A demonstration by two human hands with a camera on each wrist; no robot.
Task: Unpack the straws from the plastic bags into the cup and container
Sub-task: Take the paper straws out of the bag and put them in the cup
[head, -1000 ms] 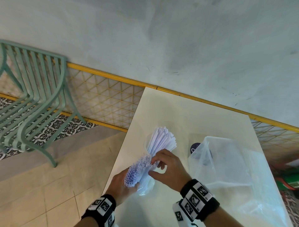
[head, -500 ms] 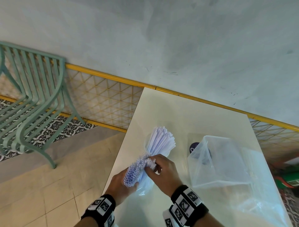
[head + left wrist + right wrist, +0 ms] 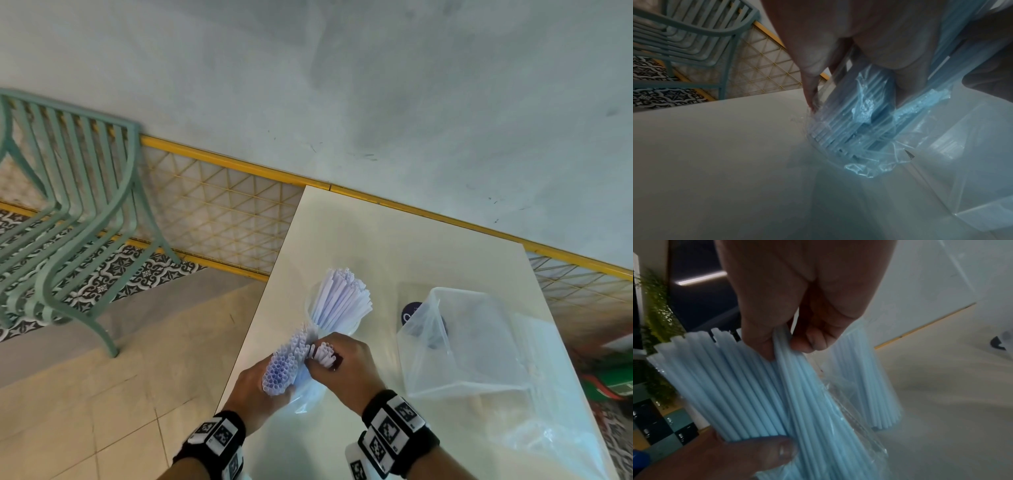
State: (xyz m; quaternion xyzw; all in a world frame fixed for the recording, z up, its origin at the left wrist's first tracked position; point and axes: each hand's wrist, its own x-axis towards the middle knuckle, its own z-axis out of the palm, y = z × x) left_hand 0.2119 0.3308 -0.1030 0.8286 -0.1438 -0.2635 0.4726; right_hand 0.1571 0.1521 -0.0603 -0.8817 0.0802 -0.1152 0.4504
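Note:
My left hand (image 3: 260, 390) grips a bundle of pale blue straws (image 3: 282, 368) still partly inside its clear plastic bag (image 3: 306, 390), held low over the white table (image 3: 394, 240). My right hand (image 3: 337, 363) pinches a small group of straws (image 3: 797, 386) out of that bundle. In the right wrist view the thumb and fingers (image 3: 760, 347) close on those straws, and the left thumb (image 3: 760, 451) presses the bundle from below. Just beyond the hands a clear cup (image 3: 342, 329) holds several upright straws (image 3: 342, 294).
A large empty clear plastic bag (image 3: 472, 342) lies on the table's right half, partly over a clear container (image 3: 421, 315) with a dark round label. A green metal chair (image 3: 68, 212) stands on the floor to the left. The table's left edge runs beside my left hand.
My right hand has closed on some straws and is drawing them out of the bundle, toward me. The left hand keeps holding the bagged bundle in about the same place.

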